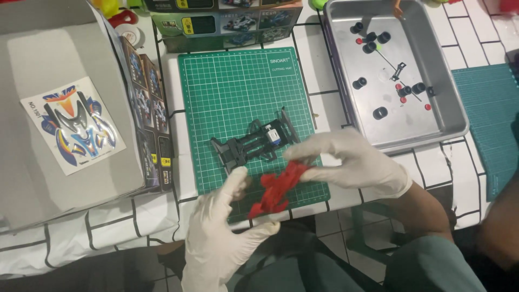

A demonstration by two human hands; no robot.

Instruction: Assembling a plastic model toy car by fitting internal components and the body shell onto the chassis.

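I see the black car chassis lying on the green cutting mat, just beyond both gloved hands. To the left, a grey box lid carries a sticker sheet; printed kit boxes stand between it and the mat. Metal tray at right — holds small black wheels, red caps and a thin axle rod, loosely scattered. Right hand grips the upper end of the red body shell, fingers pinched on it; left hand has its thumb and fingers at the lower end, loosely curled. Shell sits over the mat's near edge — upper half of the mat is bare.
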